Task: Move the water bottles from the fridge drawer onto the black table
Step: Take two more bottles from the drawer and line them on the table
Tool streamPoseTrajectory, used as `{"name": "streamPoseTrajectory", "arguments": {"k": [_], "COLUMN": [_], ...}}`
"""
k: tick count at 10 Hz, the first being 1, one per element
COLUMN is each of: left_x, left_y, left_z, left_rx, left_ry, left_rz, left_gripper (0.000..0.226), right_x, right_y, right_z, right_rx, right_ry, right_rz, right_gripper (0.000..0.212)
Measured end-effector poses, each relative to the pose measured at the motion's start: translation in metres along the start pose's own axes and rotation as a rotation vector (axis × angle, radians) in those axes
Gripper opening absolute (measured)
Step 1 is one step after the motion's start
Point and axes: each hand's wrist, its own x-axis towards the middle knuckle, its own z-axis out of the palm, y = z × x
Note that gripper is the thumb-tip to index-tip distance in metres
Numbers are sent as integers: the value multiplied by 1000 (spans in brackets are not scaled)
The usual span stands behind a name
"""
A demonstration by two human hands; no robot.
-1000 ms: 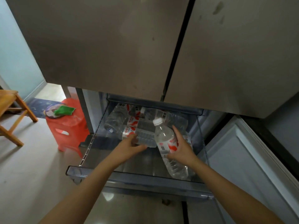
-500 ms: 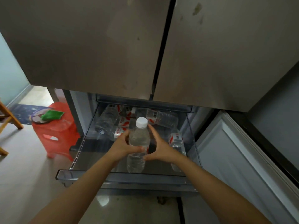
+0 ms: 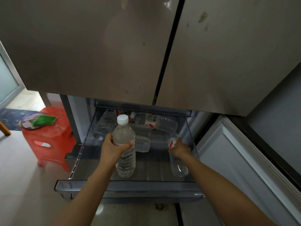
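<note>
Water bottle (image 3: 124, 144): clear, white cap, upright in left hand (image 3: 112, 146).

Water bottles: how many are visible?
5: one upright in the left hand, one under the right hand, one lying mid-drawer, two at the back. More may be hidden.

Left hand (image 3: 114, 146) grips upright bottle (image 3: 124, 144) (white cap) over drawer (image 3: 130, 187).

The upright bottle (image 3: 124, 144) is now held by the left hand (image 3: 112, 146) alone; a second bottle (image 3: 176, 158) is gripped by the right hand (image 3: 180, 148).
</note>
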Motion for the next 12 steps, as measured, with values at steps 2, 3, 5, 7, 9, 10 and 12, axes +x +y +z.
{"name": "streamPoseTrajectory", "arguments": {"k": [2,3,5,7,9,10,12], "left_x": [1,1,1,1,1,2,2], "left_y": [-1,-2,-5,-4,-2,-3,-4], "left_z": [-2,-3,-4,-4,-4,-4,-4], "left_rx": [34,24,-51,-21,-48,-30,-31], "left_ry": [18,19,21,24,48,67,69], "left_rz": [18,30,7,20,12,12,27], "left_gripper": [54,53,55,57,55,57,54], "right_x": [1,5,-11,-6,3,0,-16], "right_y": [2,8,27,27,4,3,7], "right_z": [16,14,22,26,23,25,15], "right_rx": [-34,-91,-292,-343,-71,-74,-61], "right_ry": [97,14,-190,-250,-147,-138,-192], "right_rz": [93,57,-56,-85,-35,5,-145], "right_gripper": [55,66,99,126,115,112,89]}}
